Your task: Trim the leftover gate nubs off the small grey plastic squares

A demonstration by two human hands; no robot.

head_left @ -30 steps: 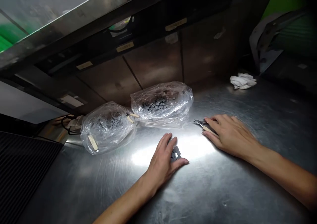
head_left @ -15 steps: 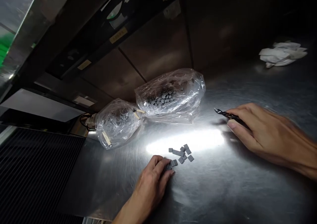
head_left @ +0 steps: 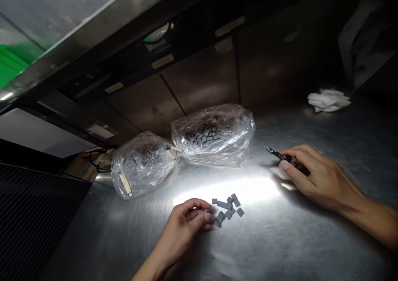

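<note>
My left hand (head_left: 191, 219) is just left of a loose group of flat grey square pieces (head_left: 240, 211) on the metal table. Its thumb and forefinger are curled together, with the edge of a small grey piece showing between the tips. Right beside those fingertips a few grey pieces overlap, and a longer grey strip (head_left: 224, 205) lies among the others. On the right, my right hand (head_left: 314, 177) is closed around a pair of nippers (head_left: 275, 152). Their shiny jaws point left, above the table, and the handles are mostly hidden in the palm.
Two clear plastic bags (head_left: 214, 148) of small grey pieces stand against the back panel; cream-handled tools lie at the left one (head_left: 146, 173). A crumpled white cloth (head_left: 328, 100) rests at the back right. A metal shelf edge (head_left: 93, 22) runs overhead.
My left hand has drawn slightly left from the grey pieces, its fingers lifting off them. The right hand still holds the nippers. The view has tilted up a little.
</note>
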